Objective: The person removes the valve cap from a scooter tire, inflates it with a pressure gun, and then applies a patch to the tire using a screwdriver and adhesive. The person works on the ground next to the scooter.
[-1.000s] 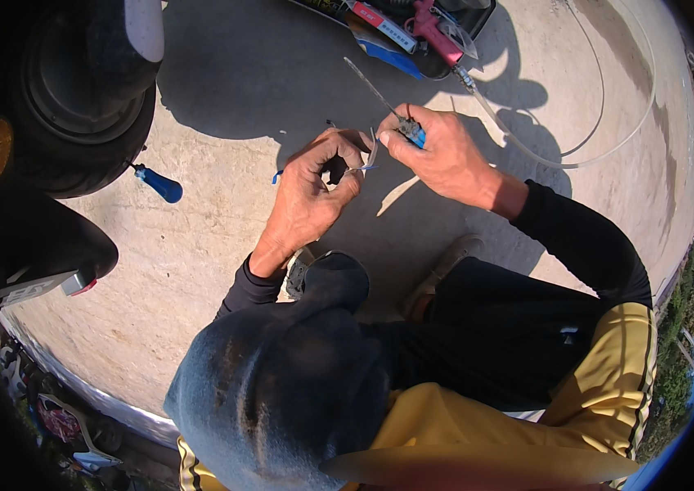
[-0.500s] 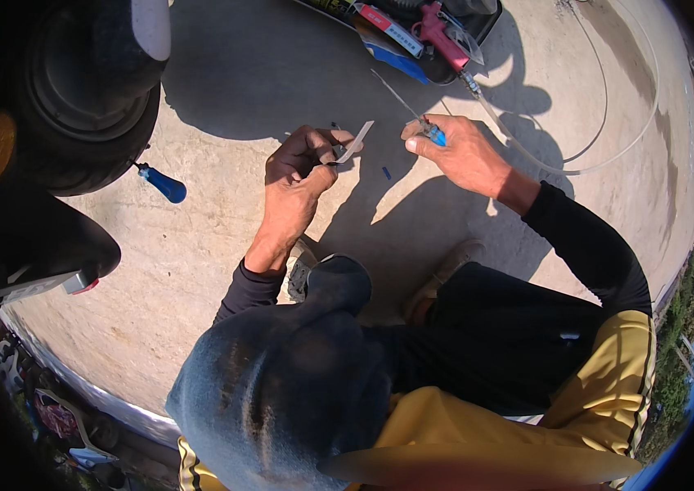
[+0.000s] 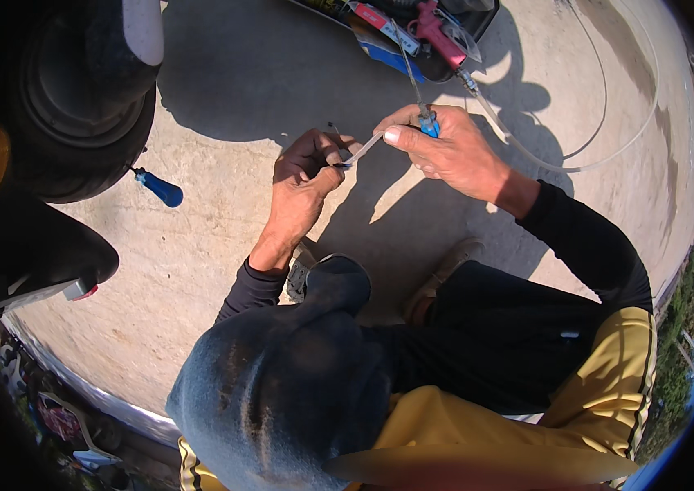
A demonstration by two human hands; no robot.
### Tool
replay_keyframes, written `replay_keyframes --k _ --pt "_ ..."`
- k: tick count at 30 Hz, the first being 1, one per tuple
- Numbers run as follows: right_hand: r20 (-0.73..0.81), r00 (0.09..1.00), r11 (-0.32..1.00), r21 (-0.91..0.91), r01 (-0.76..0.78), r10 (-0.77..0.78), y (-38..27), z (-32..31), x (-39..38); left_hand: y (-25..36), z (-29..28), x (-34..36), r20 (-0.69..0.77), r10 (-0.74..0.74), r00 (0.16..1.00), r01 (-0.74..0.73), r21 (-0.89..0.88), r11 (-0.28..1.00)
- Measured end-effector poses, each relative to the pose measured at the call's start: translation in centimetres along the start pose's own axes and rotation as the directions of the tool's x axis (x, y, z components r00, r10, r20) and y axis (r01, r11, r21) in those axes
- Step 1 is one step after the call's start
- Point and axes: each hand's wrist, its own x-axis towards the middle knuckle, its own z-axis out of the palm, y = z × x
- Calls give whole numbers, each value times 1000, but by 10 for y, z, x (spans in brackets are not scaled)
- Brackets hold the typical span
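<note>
**Pale strip stretched between both hands, tyre next to it untouched so far**

So here's where things stand. The left hand [image 3: 302, 184] is curled tight, pinching one end of a thin pale rubbery strip [image 3: 363, 150] between thumb and fingers, and there's a slim dark pointed bit sticking up out of that fist, can't tell exactly what it is. The right hand [image 3: 445, 147] is closed narrow on the other end of the strip, together with a small blue-handled tool with a thin metal shaft [image 3: 427, 123]. The strip hangs taut in the air between them, above the concrete floor [image 3: 224, 245], roughly mid-floor and a little toward the far edge.

Progress-wise, my read is it's the prep stage: strip is in hand and lined up with the tool, but nothing's gone near the big black tyre [image 3: 77, 90] at the far left corner yet. A second blue-handled tool [image 3: 159, 188] is stuck in or leaning at the tyre's side, can't say which.

Room to move: plenty of bare concrete left of the hands toward the tyre. The far edge is tighter, with a black open tool case [image 3: 461, 61] holding a pink-handled tool [image 3: 437, 33], and a clear hose [image 3: 608, 139] looping off to the right. The near side is taken up by the person's own knees and cap.
</note>
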Motion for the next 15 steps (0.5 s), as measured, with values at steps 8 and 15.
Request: replay_keyframes --k 8,15 --pt "-74 997 987 -161 13 -25 -2 0 3 6 0 2 26 5 1000 -9 184 983" --pt "-39 999 980 -199 4 -12 -1 4 0 7 8 5 -8 169 986 -158 313 936"
